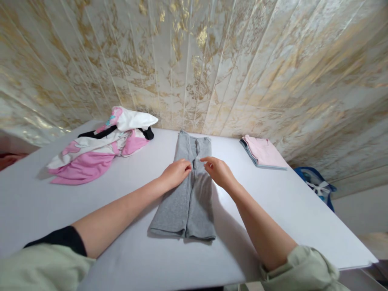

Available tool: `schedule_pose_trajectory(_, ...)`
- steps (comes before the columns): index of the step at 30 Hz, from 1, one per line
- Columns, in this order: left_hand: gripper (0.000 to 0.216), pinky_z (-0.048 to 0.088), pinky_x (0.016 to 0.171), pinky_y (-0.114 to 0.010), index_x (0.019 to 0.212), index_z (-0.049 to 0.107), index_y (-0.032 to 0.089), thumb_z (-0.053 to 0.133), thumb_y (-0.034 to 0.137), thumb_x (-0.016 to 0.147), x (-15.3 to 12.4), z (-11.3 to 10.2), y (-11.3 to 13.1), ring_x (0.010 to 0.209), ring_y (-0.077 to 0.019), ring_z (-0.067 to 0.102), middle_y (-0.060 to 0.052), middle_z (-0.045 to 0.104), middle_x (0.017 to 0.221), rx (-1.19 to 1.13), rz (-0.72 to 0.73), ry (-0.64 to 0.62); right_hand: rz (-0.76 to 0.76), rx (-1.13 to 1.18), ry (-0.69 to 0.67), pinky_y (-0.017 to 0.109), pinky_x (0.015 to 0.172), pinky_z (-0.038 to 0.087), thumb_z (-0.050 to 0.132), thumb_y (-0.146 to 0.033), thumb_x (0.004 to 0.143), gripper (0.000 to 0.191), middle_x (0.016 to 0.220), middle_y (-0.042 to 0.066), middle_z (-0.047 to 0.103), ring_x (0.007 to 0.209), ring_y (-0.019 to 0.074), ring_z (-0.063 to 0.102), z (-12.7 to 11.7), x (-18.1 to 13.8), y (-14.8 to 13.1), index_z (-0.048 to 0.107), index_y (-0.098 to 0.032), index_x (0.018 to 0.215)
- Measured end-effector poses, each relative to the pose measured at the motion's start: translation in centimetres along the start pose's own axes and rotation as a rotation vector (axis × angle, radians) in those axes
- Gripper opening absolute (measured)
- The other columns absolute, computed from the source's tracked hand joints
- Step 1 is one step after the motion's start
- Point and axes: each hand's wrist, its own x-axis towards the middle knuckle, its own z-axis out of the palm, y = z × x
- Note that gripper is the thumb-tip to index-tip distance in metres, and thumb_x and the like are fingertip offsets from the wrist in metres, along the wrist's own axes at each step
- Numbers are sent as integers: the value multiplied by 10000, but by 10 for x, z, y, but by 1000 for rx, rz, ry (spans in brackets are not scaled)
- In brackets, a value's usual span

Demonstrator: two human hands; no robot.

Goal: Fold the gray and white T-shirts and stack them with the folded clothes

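A pair of grey trousers (188, 198) lies flat and lengthwise in the middle of the white table (291, 210), waistband at the far end, hems near me. My left hand (176, 172) rests on the left leg about halfway along, fingers curled and pinching the cloth near the centre seam. My right hand (218, 170) sits on the right leg at the same height, fingers bent and pinching the fabric. The two hands are a few centimetres apart.
A loose heap of pink, white and black clothes (100, 147) lies at the table's far left. A small stack of folded pink and grey garments (263, 152) sits at the far right. A blue bag (317, 184) stands beyond the right edge. A marbled wall backs the table.
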Motion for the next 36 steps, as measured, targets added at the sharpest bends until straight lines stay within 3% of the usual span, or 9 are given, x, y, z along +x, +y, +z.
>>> schedule_pose_trajectory(4, 122, 453, 771, -304, 913, 623, 186, 505, 166, 889, 3, 24, -9, 862, -207, 606, -62, 613, 949, 43, -51, 68, 58, -72, -83, 237, 709, 411, 475, -182, 910, 374, 860, 16, 706, 784, 157, 624, 18, 43, 7, 616, -265, 1247)
schedule_pose_trajectory(8, 166, 465, 819, -317, 1042, 621, 185, 518, 231, 919, -1, 29, -10, 930, -220, 617, -74, 615, 1026, 73, -64, 87, 130, -154, -140, 234, 668, 403, 506, -221, 892, 246, 875, 22, 710, 806, 172, 638, 31, 62, 13, 681, -258, 1061)
schedule_pose_trajectory(13, 254, 470, 827, -323, 1151, 613, 193, 506, 282, 938, 5, 25, -6, 971, -237, 629, -87, 627, 1063, 149, -120, 25, 237, -212, -16, 268, 649, 412, 459, -247, 907, 219, 877, 62, 703, 800, 209, 646, 35, 71, 9, 660, -228, 991)
schedule_pose_trajectory(20, 143, 469, 760, -281, 983, 635, 196, 519, 240, 913, 15, 16, -9, 880, -202, 645, -57, 663, 974, 45, -131, 1, 266, -177, 14, 276, 674, 424, 430, -286, 934, 233, 910, 42, 708, 840, 208, 653, 53, 67, 3, 650, -261, 1007)
schedule_pose_trajectory(26, 255, 445, 831, -306, 1035, 619, 236, 422, 143, 902, 63, 10, -19, 1020, -226, 620, -64, 667, 1083, 63, -136, 59, 273, -145, -9, 266, 689, 429, 438, -305, 933, 243, 938, 13, 717, 880, 195, 654, 48, 65, 7, 643, -292, 1064)
schedule_pose_trajectory(29, 243, 449, 785, -305, 941, 634, 241, 490, 93, 814, 81, 13, -29, 939, -234, 640, -47, 687, 969, 43, -154, 50, 258, -145, -15, 268, 727, 437, 427, -279, 932, 280, 1000, 16, 720, 929, 193, 653, 46, 65, 6, 641, -298, 1113)
schedule_pose_trajectory(33, 181, 448, 715, -288, 887, 588, 225, 511, 106, 774, 80, 17, -47, 789, -207, 629, -16, 653, 800, -56, -140, 97, 235, -143, -42, 272, 745, 440, 423, -248, 919, 307, 1021, 17, 714, 946, 196, 650, 45, 65, 6, 658, -305, 1109)
schedule_pose_trajectory(36, 152, 451, 682, -259, 900, 528, 223, 483, 128, 790, 72, 20, -60, 716, -162, 597, 22, 597, 740, -174, -129, 170, 211, -124, 24, 272, 749, 434, 421, -220, 915, 314, 1041, 32, 695, 944, 195, 635, 45, 67, 7, 662, -283, 1106)
